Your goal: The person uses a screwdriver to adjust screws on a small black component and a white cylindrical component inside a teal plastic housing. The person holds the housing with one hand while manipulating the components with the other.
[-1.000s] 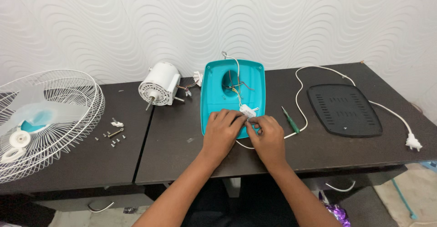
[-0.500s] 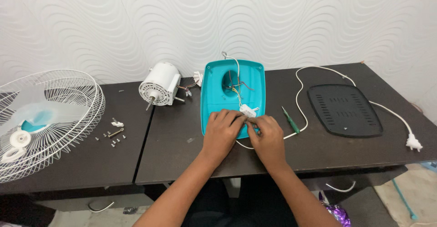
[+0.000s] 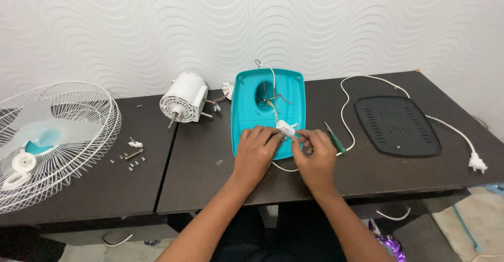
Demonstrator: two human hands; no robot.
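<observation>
We are pinching a small white part [image 3: 286, 127] between the fingertips of our left hand [image 3: 258, 147] and right hand [image 3: 314, 155], over the near edge of the teal fan base [image 3: 268, 109]. We are judging that gentle handling will spare its thin wires [image 3: 273, 96].

Fan grille [image 3: 58, 136] cut off left.
</observation>
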